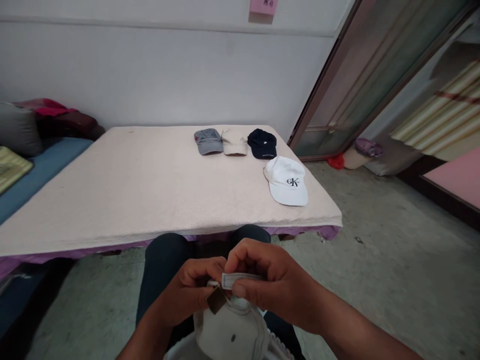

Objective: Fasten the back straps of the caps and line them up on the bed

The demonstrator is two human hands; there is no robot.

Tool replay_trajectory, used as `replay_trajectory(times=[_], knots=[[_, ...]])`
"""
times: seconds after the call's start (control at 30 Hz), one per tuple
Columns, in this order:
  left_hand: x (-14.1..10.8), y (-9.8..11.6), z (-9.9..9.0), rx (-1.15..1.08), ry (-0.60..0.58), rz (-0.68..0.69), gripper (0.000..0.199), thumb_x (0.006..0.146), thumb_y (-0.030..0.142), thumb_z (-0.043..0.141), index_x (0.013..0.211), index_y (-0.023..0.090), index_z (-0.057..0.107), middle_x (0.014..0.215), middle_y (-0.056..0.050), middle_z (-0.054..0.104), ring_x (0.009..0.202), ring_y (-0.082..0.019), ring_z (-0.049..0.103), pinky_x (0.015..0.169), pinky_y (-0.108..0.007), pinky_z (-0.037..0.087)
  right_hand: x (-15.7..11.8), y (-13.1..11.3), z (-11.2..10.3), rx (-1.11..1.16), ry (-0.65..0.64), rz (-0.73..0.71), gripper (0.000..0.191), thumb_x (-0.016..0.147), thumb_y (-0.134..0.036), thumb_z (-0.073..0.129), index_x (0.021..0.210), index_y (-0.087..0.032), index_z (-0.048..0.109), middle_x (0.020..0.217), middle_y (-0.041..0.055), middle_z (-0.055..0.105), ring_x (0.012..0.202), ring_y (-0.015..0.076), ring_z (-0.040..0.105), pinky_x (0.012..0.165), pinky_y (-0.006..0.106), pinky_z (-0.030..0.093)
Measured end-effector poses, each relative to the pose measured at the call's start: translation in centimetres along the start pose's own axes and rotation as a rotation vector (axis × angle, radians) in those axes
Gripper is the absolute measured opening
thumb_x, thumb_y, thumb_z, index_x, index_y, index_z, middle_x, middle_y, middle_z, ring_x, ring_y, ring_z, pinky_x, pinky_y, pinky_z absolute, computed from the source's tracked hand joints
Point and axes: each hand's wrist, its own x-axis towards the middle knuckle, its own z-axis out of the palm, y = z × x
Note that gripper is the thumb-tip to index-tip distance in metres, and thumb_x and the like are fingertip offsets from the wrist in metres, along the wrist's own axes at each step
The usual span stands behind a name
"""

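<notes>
A white cap (228, 332) rests in my lap with its back strap side facing up. Between the thumb and fingers of my right hand (277, 280) is the free end of the cap's strap (232, 281), pale with visible stitching. My left hand (187, 290) pinches the other side at the brass-coloured buckle (216, 299), which hangs by my left thumb. The strap's end lies close to the buckle; whether it passes through is hidden by my fingers.
On the bed (142, 180) ahead sit a grey cap (208, 141), a beige cap (234, 142), a navy cap (262, 144) and a white cap with black letters (287, 181). A grey cushion (18, 129) lies at left. A sliding door (337, 75) stands at right.
</notes>
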Motion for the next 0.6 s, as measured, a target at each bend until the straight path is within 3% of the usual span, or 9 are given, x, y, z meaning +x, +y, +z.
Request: replay_trajectory(times=[0.33, 0.6], knots=[[0.03, 0.08, 0.16, 0.022, 0.035, -0.061, 0.006, 0.077, 0.017, 0.070, 0.073, 0.016, 0.073, 0.072, -0.002, 0.059, 0.066, -0.011, 0.050, 0.061, -0.022, 0.040, 0.05, -0.03, 0.35, -0.053, 0.029, 0.038, 0.010, 0.077, -0.016, 0.065, 0.085, -0.018, 0.061, 0.070, -0.0034, 0.054, 0.060, 0.0071, 0.045, 0.052, 0.018, 0.035], [-0.01, -0.13, -0.13, 0.034, 0.042, -0.072, 0.006, 0.077, 0.020, 0.070, 0.073, 0.015, 0.070, 0.071, -0.001, 0.058, 0.065, -0.011, 0.049, 0.059, -0.021, 0.039, 0.47, 0.60, 0.15, 0.096, 0.002, 0.071, 0.011, 0.077, -0.019, 0.067, 0.085, -0.017, 0.060, 0.062, -0.0056, 0.053, 0.050, 0.0048, 0.042, 0.049, 0.018, 0.035]])
